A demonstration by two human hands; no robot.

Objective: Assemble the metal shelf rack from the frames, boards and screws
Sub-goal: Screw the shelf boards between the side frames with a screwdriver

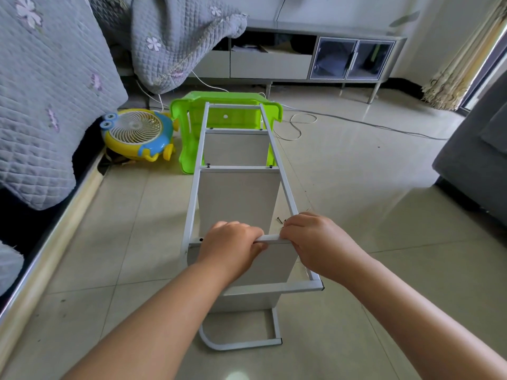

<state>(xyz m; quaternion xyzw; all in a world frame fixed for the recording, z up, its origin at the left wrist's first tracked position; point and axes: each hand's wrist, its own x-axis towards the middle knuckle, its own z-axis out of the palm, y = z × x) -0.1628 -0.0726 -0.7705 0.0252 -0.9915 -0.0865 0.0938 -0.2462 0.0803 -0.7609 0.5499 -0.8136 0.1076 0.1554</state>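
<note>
The white metal shelf rack (pixel 285 187) lies on its side on the tiled floor, its long frame running away from me. Three white boards stand between the frames; the nearest board (pixel 274 261) sits under my hands. My left hand (pixel 233 242) is closed over the near crossbar (pixel 270 238) above that board. My right hand (pixel 315 239) pinches the same crossbar's right end where it meets the frame; whether it holds a screw is hidden. A loose dark screw (pixel 279 220) lies on the floor just beyond my right hand.
A green plastic stool (pixel 189 149) lies tipped under the rack's far end. A yellow and blue toy-shaped fan (pixel 137 133) sits to the left by the quilt-covered sofa (pixel 41 105). Cables (pixel 301 124) trail across the floor. A grey chair (pixel 477 160) stands at right.
</note>
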